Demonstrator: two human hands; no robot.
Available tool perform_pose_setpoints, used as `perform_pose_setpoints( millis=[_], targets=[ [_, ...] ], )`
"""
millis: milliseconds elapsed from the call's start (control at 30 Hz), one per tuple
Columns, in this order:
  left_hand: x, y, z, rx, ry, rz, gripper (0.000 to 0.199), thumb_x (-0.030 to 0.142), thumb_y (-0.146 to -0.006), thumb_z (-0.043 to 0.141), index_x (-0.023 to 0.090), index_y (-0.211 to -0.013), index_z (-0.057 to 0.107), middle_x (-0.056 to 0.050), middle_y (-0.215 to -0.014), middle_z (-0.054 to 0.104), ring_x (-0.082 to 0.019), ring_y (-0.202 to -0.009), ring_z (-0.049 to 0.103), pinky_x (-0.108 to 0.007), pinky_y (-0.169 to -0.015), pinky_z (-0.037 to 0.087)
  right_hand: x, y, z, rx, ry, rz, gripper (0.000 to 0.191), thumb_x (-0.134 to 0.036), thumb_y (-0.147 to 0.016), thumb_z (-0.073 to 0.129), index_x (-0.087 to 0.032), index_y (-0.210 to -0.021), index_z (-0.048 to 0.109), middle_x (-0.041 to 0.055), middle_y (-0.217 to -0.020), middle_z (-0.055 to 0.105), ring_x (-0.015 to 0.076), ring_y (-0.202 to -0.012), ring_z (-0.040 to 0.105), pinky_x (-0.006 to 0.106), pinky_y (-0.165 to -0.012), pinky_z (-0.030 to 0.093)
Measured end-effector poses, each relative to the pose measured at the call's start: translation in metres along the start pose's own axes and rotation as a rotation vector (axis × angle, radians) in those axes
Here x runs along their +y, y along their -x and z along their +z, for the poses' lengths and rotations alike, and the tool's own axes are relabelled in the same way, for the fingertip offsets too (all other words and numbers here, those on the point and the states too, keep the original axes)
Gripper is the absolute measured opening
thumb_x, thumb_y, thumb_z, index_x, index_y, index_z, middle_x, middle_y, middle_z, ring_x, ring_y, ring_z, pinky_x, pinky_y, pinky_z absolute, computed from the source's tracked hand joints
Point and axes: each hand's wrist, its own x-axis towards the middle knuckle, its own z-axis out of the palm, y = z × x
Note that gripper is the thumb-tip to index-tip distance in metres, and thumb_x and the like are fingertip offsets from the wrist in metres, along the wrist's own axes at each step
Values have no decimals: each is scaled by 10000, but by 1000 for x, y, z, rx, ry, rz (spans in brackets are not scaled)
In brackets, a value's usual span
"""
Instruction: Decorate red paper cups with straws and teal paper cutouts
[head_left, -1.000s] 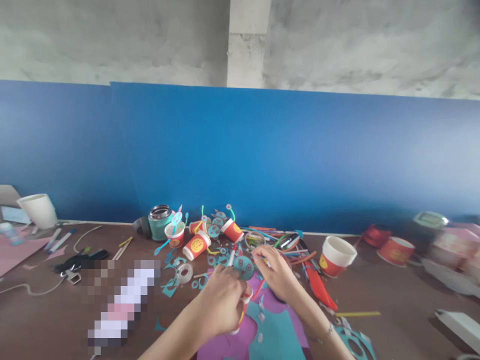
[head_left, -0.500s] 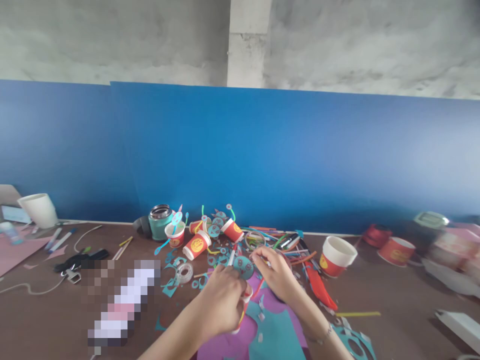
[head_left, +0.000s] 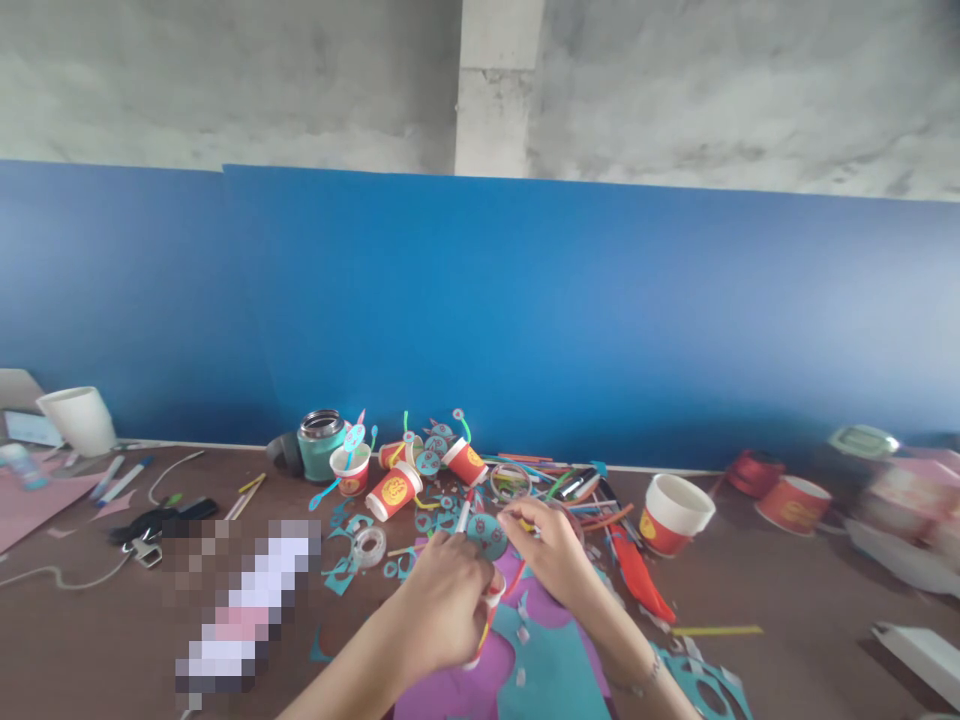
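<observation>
The left hand [head_left: 451, 592] grips a red-and-white paper cup [head_left: 492, 606]; at the cup's two o'clock, the right hand [head_left: 551, 545] curls its fingers beside a round teal paper disc [head_left: 487, 540], hold unclear.

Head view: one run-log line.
left hand: gripping red cup | right hand: at blue disc, grip unclear | beneath: purple paper
</observation>
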Motion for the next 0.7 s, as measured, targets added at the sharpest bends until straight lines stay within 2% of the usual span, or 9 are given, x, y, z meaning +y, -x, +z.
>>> perform_pose_setpoints(
  millis=[133,300,467,600,700],
  targets=[
    [2,0,-1,-13,-5,-7,179,161,-715,516,227,-814,650,-67,-810,626,-238,-817,575,-381,-783,420,3,-1,3,28,16,38,124,-278,-754,596,-170,-703,632,18,-711,641,175,-699,584,246,-659,418],
    [6,1,-3,-25,0,-11,161,169,-748,517,212,-833,646,-70,-858,635,-238,-855,574,-386,-816,419,5,0,5,69,32,-6,112,-226,-764,548,-184,-728,646,40,-783,680,195,-779,618,269,-730,441],
    [6,-1,-1,-23,-22,13,153,171,-753,520,197,-842,643,-79,-864,639,-244,-850,570,-390,-804,422,5,1,5,91,35,-40,121,-213,-766,546,-196,-725,658,49,-804,696,202,-804,631,277,-743,455],
    [3,-2,0,29,-2,-5,181,160,-751,519,205,-870,648,-72,-865,647,-246,-853,572,-385,-799,419,6,-1,4,96,32,-16,163,-282,-792,560,-197,-738,689,60,-807,713,215,-801,649,282,-738,467],
    [1,-2,0,38,-5,-23,200,148,-735,523,203,-876,654,-74,-865,651,-248,-848,578,-381,-799,417,6,-2,3,78,73,-56,228,-310,-839,510,-203,-769,698,73,-859,719,223,-851,648,302,-777,470]
  ],
)
